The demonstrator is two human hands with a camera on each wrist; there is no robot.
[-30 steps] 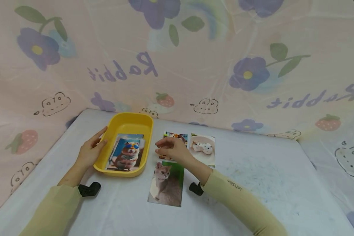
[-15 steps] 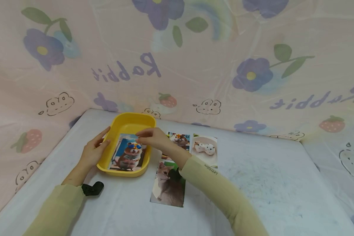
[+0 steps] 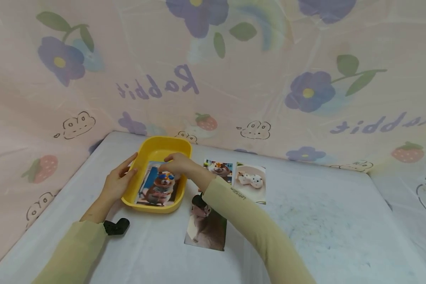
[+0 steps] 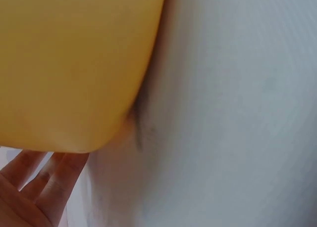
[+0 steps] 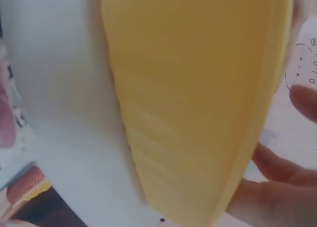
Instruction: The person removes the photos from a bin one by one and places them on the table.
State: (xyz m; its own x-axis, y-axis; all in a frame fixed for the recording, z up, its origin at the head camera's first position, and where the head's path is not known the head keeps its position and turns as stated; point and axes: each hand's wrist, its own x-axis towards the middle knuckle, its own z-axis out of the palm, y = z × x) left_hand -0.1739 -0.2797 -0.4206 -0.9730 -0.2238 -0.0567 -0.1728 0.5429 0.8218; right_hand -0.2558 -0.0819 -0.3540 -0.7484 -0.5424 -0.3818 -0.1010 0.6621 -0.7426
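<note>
A yellow tray (image 3: 159,149) stands left of centre on the table, holding a stack of photo cards topped by a hamster in sunglasses (image 3: 160,192). My left hand (image 3: 116,184) holds the tray's left rim, thumb over the edge and fingers along the outer wall. In the left wrist view those fingers (image 4: 57,185) reach behind the yellow wall (image 4: 74,64). My right hand (image 3: 182,165) is inside the tray at the stack's upper right corner. In the right wrist view its thumb and fingers (image 5: 277,167) stand apart beyond the tray wall (image 5: 198,88); whether they touch a card is hidden.
Right of the tray lie a cat photo (image 3: 209,232), a hamster photo (image 3: 220,169) partly hidden by my right arm, and a photo of white round animals (image 3: 251,183). The patterned cloth wall (image 3: 227,90) rises behind the table (image 3: 323,221).
My right hand has moved left from above the photos on the table, over the tray's right rim and into the tray. My left hand keeps its place on the rim. The view has shifted slightly.
</note>
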